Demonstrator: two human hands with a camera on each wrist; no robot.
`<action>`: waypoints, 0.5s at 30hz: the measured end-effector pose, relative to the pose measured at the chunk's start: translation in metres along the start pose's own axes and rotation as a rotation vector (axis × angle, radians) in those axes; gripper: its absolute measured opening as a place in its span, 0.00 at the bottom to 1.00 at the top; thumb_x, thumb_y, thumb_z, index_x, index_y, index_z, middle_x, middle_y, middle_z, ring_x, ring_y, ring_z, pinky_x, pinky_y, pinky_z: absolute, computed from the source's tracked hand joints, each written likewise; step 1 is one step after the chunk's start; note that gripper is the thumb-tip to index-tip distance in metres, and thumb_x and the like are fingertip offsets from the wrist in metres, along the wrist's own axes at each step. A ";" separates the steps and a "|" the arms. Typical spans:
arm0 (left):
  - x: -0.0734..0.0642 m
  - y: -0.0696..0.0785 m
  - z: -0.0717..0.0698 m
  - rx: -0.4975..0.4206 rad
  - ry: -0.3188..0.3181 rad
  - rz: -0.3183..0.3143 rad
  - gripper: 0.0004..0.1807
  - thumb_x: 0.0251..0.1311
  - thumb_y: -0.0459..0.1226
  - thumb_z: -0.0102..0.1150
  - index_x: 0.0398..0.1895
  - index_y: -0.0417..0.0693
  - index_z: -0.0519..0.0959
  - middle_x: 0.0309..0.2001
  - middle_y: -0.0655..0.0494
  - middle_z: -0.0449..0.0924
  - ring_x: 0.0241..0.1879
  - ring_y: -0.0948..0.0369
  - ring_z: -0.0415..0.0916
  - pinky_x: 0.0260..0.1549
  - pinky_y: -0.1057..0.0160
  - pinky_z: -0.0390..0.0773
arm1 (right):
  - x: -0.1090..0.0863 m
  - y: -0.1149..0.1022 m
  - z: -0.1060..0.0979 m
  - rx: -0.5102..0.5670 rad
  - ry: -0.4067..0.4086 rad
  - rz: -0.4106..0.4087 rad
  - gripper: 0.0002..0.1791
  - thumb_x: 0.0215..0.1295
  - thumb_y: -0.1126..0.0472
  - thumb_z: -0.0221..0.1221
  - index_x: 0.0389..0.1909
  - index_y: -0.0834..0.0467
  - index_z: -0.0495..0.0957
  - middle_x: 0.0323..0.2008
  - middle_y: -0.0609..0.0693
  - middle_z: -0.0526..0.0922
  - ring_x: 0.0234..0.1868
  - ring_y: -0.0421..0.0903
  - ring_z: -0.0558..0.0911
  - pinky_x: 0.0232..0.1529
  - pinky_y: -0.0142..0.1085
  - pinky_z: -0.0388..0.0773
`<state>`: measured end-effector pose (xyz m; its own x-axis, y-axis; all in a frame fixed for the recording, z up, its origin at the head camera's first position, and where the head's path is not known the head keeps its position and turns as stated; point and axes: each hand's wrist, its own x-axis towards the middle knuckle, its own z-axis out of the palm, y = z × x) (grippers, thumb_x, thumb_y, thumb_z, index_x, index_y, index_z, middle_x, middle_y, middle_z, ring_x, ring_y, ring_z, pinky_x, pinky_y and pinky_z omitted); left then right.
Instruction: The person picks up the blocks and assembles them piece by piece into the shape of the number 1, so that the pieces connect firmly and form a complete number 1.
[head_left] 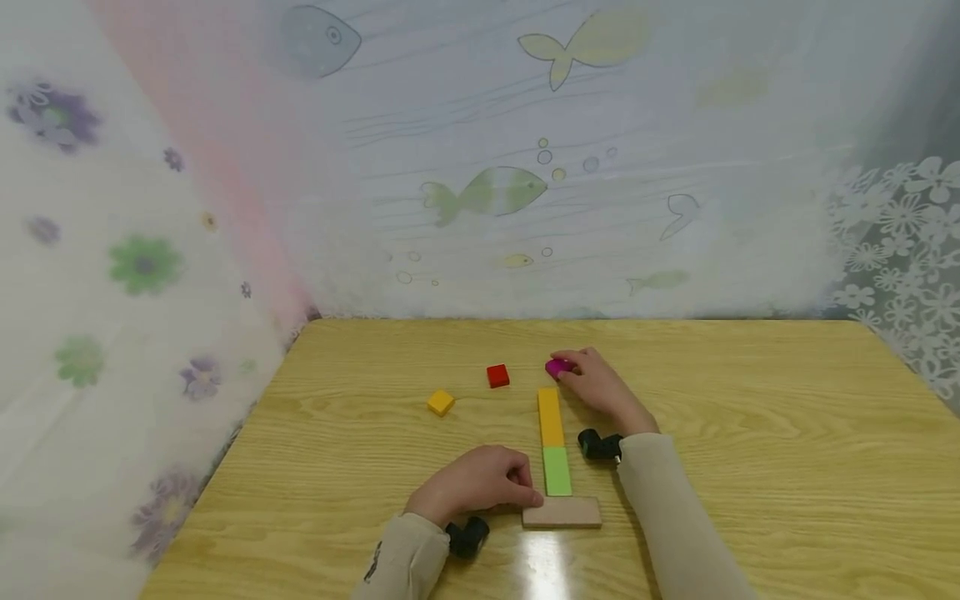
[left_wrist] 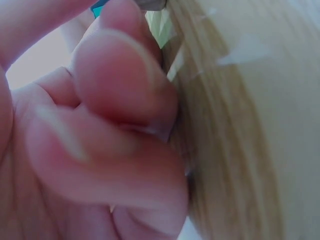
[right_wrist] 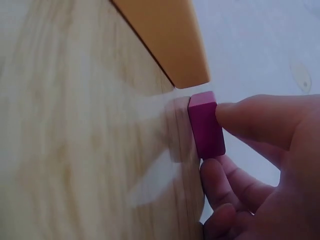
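My right hand (head_left: 592,383) reaches to a small magenta block (head_left: 557,367) on the wooden table (head_left: 750,433) and pinches it; the right wrist view shows fingertips (right_wrist: 250,120) on the magenta block (right_wrist: 206,125), just past the end of an orange bar (right_wrist: 165,35). The orange bar (head_left: 550,417) lies in line with a green block (head_left: 557,471), which meets a flat tan block (head_left: 562,512). My left hand (head_left: 480,483) rests curled beside the tan block, fingertips touching its left end. In the left wrist view only blurred fingers (left_wrist: 100,125) show.
A red cube (head_left: 497,376) and a yellow cube (head_left: 441,402) sit apart on the table, left of the orange bar. Patterned curtains with fish and flowers close in the table at the back and both sides.
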<state>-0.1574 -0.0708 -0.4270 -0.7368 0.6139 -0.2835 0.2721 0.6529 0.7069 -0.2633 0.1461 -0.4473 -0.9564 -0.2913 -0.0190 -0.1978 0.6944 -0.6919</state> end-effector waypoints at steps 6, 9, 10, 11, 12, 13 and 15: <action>0.000 0.000 0.000 -0.015 -0.003 -0.013 0.09 0.50 0.51 0.60 0.21 0.60 0.76 0.20 0.65 0.73 0.19 0.66 0.64 0.20 0.68 0.63 | 0.002 -0.002 0.001 -0.012 0.006 -0.015 0.20 0.65 0.59 0.50 0.58 0.55 0.68 0.45 0.57 0.67 0.43 0.52 0.70 0.46 0.45 0.67; 0.001 -0.001 0.001 -0.011 0.000 -0.009 0.10 0.50 0.51 0.60 0.21 0.60 0.76 0.20 0.65 0.73 0.19 0.66 0.64 0.20 0.68 0.63 | 0.001 -0.003 0.001 -0.009 0.000 -0.026 0.19 0.65 0.59 0.50 0.57 0.55 0.69 0.45 0.57 0.67 0.45 0.52 0.71 0.47 0.46 0.68; 0.001 -0.001 0.001 -0.011 0.000 -0.009 0.10 0.50 0.51 0.60 0.21 0.60 0.76 0.20 0.65 0.73 0.19 0.66 0.64 0.20 0.68 0.63 | 0.001 -0.003 0.001 -0.006 -0.002 -0.027 0.19 0.65 0.59 0.49 0.57 0.55 0.69 0.45 0.56 0.67 0.45 0.52 0.71 0.47 0.46 0.68; 0.001 -0.001 0.000 -0.010 0.000 -0.010 0.10 0.50 0.51 0.60 0.21 0.60 0.76 0.20 0.65 0.72 0.19 0.66 0.64 0.20 0.68 0.63 | 0.001 -0.003 0.001 -0.003 -0.004 -0.029 0.19 0.65 0.59 0.49 0.57 0.55 0.69 0.45 0.56 0.68 0.45 0.52 0.71 0.47 0.46 0.68; 0.001 0.000 0.000 -0.011 0.000 -0.010 0.10 0.50 0.51 0.60 0.21 0.60 0.76 0.20 0.65 0.72 0.19 0.66 0.64 0.20 0.68 0.63 | 0.001 -0.003 0.001 0.000 -0.007 -0.030 0.19 0.65 0.59 0.49 0.57 0.55 0.69 0.45 0.56 0.68 0.45 0.52 0.71 0.46 0.46 0.68; 0.000 0.000 0.000 -0.010 0.000 -0.009 0.10 0.50 0.51 0.60 0.21 0.60 0.76 0.19 0.65 0.72 0.19 0.66 0.64 0.20 0.68 0.63 | 0.001 -0.004 0.001 0.004 -0.008 -0.031 0.19 0.65 0.60 0.49 0.57 0.55 0.69 0.45 0.56 0.68 0.45 0.52 0.71 0.46 0.45 0.68; 0.000 0.000 0.000 -0.008 0.000 -0.007 0.10 0.50 0.51 0.60 0.21 0.60 0.76 0.19 0.65 0.72 0.19 0.66 0.64 0.20 0.68 0.63 | 0.001 -0.003 0.002 0.009 -0.013 -0.035 0.18 0.66 0.60 0.49 0.57 0.54 0.70 0.45 0.56 0.68 0.45 0.52 0.71 0.46 0.45 0.68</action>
<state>-0.1575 -0.0704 -0.4266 -0.7386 0.6095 -0.2880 0.2623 0.6535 0.7100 -0.2636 0.1420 -0.4465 -0.9461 -0.3238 -0.0042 -0.2289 0.6779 -0.6986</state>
